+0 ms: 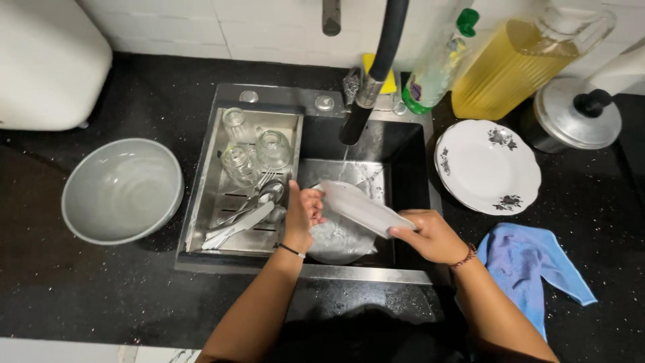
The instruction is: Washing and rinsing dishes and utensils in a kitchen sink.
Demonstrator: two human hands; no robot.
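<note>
White plate held tilted over the sink, under a thin stream from the black faucet. Its long axis runs from upper left down to lower right, between both hands. Left hand grips the upper-left rim, fingers curled on it. Right hand clamps the lower-right edge, a bit nearer the viewer. More dishes lie below in the basin. Drying rack to the left holds upturned glasses and cutlery. On the tabletop: grey bowl, patterned plates, blue cloth.
</note>
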